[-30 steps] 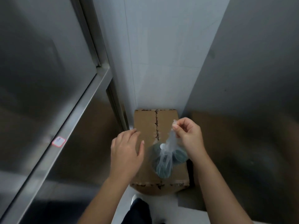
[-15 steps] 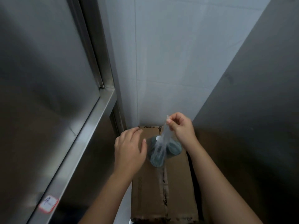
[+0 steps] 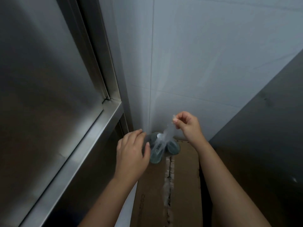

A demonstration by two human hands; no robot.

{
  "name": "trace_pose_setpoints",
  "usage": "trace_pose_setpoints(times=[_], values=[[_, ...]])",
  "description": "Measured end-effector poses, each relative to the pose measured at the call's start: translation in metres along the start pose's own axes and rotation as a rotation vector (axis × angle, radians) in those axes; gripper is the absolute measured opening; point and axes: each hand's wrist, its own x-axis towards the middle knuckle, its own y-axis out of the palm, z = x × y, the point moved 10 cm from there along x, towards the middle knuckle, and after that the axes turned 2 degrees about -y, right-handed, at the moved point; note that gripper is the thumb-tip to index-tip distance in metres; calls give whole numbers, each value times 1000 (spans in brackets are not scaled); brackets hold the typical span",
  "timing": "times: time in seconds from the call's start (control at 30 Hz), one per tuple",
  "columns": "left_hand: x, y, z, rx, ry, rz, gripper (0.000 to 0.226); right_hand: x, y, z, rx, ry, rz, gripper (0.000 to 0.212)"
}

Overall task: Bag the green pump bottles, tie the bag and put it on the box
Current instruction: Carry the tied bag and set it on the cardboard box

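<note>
1. Head view, nearest first: the cardboard box (image 3: 180, 185) is seen running away from the person, its taped seam along its long axis; no print on it can be read.
2. At the box's far end the clear bag (image 3: 161, 145) holding the green pump bottles (image 3: 172, 147) is set, its gathered neck drawn up and slightly to the right.
3. The neck's tip is pinched between thumb and fingers of the right hand (image 3: 186, 125), which is above and just right of the bag.
4. The left hand (image 3: 132, 153) is held with fingers loosely spread against the bag's left side, clamped on nothing; it is judged the nearer hand to the bottles.
5. Release of the neck is judged to be all that remains.
6. Beyond, a tiled wall (image 3: 205, 63) and steel cabinet (image 3: 49, 79) are seen; no labels or writing can be made out.
</note>
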Motion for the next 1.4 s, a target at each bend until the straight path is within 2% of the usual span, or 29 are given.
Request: trace_pose_setpoints(times=[0.13,0.27,0.37,0.63,0.93,1.23,1.4], values=[[4,18,-5,6,20,24,44,2,-49,-28,55,35,-141,32],[1,40,-10,-7,14,70,39,-2,-91,-58,-20,73,-240,35],[0,54,-21,-12,43,102,44,-17,-109,-83,-82,136,-300,36],[-6,85,-36,7,73,175,40,-66,-143,-154,78,334,-519,30],[-18,105,-41,-1,82,230,48,-103,-143,-204,54,549,-624,25],[-29,104,-43,-17,90,245,50,-131,-141,-198,4,557,-655,22],[-39,101,-43,-48,114,258,41,-147,-136,-194,22,548,-660,14]])
